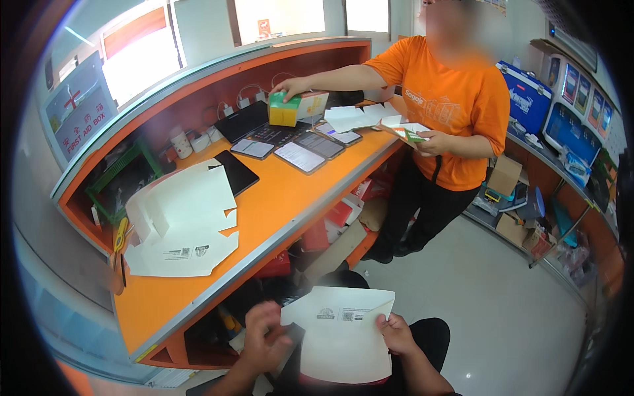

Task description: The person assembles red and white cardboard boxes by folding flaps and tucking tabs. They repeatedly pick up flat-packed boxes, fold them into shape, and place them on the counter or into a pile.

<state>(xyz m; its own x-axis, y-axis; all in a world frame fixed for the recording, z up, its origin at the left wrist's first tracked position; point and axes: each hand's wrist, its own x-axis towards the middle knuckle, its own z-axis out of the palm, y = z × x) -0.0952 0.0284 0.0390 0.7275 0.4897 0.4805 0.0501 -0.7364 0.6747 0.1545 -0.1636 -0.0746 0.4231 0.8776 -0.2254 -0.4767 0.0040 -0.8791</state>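
Note:
A white cardboard sheet (347, 346) with cut corners and a small dark print near its far edge lies over my lap. My right hand (398, 335) pinches its right edge, thumb on top. Beside the sheet's left edge is my left hand (264, 340), slightly blurred, its fingers apart and nothing seen in them. On the orange counter ahead rests a larger white cardboard blank (181, 218), notched along its right side and partly curled up. A yellow-handled tool (121, 234) lies at its left.
Several phones (300, 160) and a dark tablet (236, 173) lie on the counter (264, 214). A person in an orange shirt (439, 105) stands at its right end, one hand on a green and yellow box (284, 111), the other holding a folded carton (408, 132). Shelves stand at right.

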